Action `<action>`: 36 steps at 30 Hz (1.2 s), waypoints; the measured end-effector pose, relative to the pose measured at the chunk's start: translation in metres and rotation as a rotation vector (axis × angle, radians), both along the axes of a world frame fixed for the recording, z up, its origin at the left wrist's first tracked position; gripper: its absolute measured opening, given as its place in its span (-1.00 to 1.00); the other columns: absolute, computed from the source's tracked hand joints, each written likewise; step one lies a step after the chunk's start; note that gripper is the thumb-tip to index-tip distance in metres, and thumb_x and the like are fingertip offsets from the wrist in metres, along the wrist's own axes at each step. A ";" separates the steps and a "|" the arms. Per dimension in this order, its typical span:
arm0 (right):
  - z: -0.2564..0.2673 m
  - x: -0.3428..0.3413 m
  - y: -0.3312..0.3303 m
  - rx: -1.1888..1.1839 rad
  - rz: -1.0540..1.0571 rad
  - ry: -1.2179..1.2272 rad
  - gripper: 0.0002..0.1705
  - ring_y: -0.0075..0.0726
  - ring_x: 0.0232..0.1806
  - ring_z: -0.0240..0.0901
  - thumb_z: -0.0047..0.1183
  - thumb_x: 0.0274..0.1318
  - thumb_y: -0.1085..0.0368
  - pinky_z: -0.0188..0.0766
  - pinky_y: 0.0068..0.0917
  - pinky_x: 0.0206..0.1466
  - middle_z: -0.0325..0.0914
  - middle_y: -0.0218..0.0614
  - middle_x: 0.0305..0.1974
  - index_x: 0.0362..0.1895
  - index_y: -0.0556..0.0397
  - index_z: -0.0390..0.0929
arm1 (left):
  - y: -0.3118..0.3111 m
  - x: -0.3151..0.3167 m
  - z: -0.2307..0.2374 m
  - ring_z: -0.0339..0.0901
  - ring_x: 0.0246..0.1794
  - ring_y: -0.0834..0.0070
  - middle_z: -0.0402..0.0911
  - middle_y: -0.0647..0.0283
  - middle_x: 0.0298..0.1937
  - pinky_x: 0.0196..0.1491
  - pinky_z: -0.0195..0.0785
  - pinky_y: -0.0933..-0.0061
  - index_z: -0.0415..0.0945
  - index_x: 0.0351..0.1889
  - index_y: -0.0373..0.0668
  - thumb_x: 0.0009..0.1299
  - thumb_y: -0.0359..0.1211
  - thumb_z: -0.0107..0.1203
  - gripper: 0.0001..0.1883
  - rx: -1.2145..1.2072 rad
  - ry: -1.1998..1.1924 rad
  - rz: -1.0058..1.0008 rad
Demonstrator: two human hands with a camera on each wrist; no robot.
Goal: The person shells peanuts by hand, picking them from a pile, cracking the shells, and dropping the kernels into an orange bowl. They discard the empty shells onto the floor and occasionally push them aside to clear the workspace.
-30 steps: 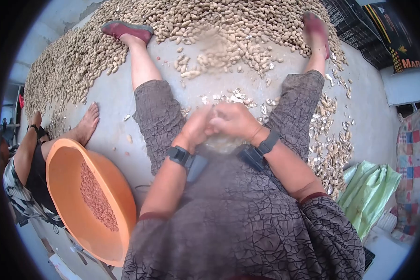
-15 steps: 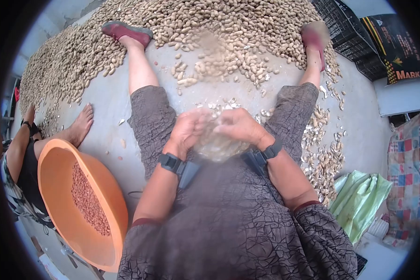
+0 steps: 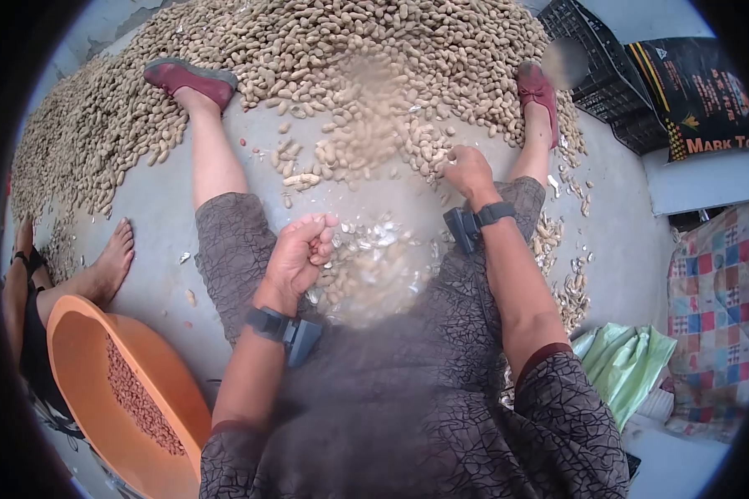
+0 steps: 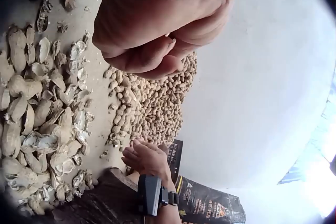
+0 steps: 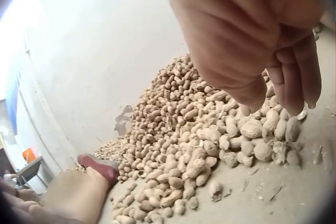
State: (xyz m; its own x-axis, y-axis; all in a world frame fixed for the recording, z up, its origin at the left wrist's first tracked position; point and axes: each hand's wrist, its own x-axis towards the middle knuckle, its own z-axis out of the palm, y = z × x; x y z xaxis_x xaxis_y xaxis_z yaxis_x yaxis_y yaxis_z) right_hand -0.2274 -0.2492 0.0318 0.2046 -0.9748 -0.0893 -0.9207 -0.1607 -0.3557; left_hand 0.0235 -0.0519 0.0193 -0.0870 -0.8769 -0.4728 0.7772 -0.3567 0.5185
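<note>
My left hand [image 3: 298,256] hovers beside a heap of broken peanut shells [image 3: 364,270] between the legs. Its fingers are curled in toward the palm in the left wrist view, and the inside of the fist is hidden. My right hand [image 3: 472,173] reaches forward to the near edge of the pile of unshelled peanuts [image 5: 181,113]. In the right wrist view its fingers [image 5: 291,77] hang down, relaxed, over the peanuts, with nothing seen in them. Cracked, pale-lined shells [image 4: 39,142] fill the left side of the left wrist view.
An orange basin [image 3: 79,349] with reddish shelled peanuts [image 3: 137,399] stands at the left, beside another person's bare foot [image 3: 112,262]. On the right are a black crate [image 3: 595,79], a printed black sack [image 3: 699,100], a green sack [image 3: 628,366] and more shells [image 3: 570,303].
The two hands were together over the shells and have parted. My right hand has moved forward and right to the peanuts; the left has drawn back to the left. The head view has shifted.
</note>
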 end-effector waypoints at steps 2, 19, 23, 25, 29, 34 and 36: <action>-0.015 0.002 -0.008 0.047 0.016 0.077 -0.75 0.04 -0.13 0.50 0.12 -0.15 0.29 0.40 -0.24 -0.08 0.57 0.02 -0.27 -0.32 0.15 0.58 | 0.005 -0.002 -0.017 0.21 -0.67 0.72 0.39 0.37 -0.55 -0.69 -0.02 0.78 0.43 -0.24 -0.35 0.40 -0.42 -0.07 -0.85 0.084 -0.033 0.015; -0.057 0.010 0.008 0.267 -0.054 -0.363 -0.94 -0.33 -0.52 0.52 0.11 -0.10 0.44 0.46 -0.47 -0.50 0.52 -0.23 -0.61 -0.51 0.17 0.50 | 0.008 -0.013 -0.015 0.17 -0.69 0.77 0.38 0.42 -0.56 -0.68 -0.05 0.79 0.45 -0.26 -0.33 0.43 -0.40 -0.11 -0.83 0.076 -0.207 -0.014; -0.043 0.014 0.024 0.355 0.002 -0.593 -0.93 -0.52 -0.54 0.48 0.11 -0.03 0.45 0.47 -0.57 -0.55 0.52 -0.30 -0.50 -0.44 0.16 0.48 | 0.010 -0.015 -0.011 0.19 -0.68 0.78 0.41 0.42 -0.55 -0.68 -0.02 0.79 0.46 -0.21 -0.33 0.43 -0.41 -0.10 -0.83 0.067 -0.222 -0.035; -0.009 0.023 0.046 0.516 -0.057 -0.808 -0.91 -0.51 -0.54 0.48 0.10 0.00 0.43 0.51 -0.56 -0.51 0.54 -0.28 -0.45 -0.38 0.18 0.49 | 0.012 -0.017 -0.008 0.21 -0.67 0.78 0.42 0.41 -0.54 -0.67 0.00 0.79 0.47 -0.18 -0.34 0.42 -0.42 -0.10 -0.82 0.065 -0.234 -0.040; 0.017 0.041 0.081 0.801 0.158 -1.043 -0.82 -0.51 -0.49 0.50 0.06 0.06 0.37 0.55 -0.57 -0.41 0.53 -0.30 -0.40 -0.24 0.21 0.49 | 0.012 -0.023 0.003 0.27 -0.63 0.78 0.47 0.39 -0.48 -0.63 0.03 0.81 0.47 -0.13 -0.34 0.42 -0.42 -0.08 -0.81 -0.049 -0.295 -0.031; 0.028 0.065 0.123 0.816 0.149 -1.015 -0.82 -0.51 -0.43 0.51 0.09 0.01 0.37 0.52 -0.58 -0.40 0.54 -0.30 -0.42 -0.31 0.22 0.48 | 0.018 -0.029 0.010 0.30 -0.60 0.78 0.50 0.37 -0.44 -0.61 0.05 0.82 0.47 -0.13 -0.34 0.39 -0.42 -0.03 -0.81 -0.121 -0.354 -0.013; 0.022 0.072 0.131 0.753 0.155 -0.936 -0.84 -0.50 -0.45 0.51 0.11 0.00 0.36 0.49 -0.57 -0.43 0.53 -0.31 -0.46 -0.34 0.19 0.47 | 0.020 -0.031 0.011 0.30 -0.59 0.79 0.50 0.37 -0.44 -0.60 0.06 0.82 0.48 -0.17 -0.31 0.37 -0.43 0.01 -0.84 -0.132 -0.295 0.009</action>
State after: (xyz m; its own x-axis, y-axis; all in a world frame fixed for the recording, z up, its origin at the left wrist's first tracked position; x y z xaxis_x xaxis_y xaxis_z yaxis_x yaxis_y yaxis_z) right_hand -0.1557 -0.1178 0.0539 0.6031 -0.7019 -0.3789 -0.2466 0.2877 -0.9254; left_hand -0.0072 -0.0315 0.0301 0.0450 -0.9324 -0.3585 0.5890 -0.2651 0.7634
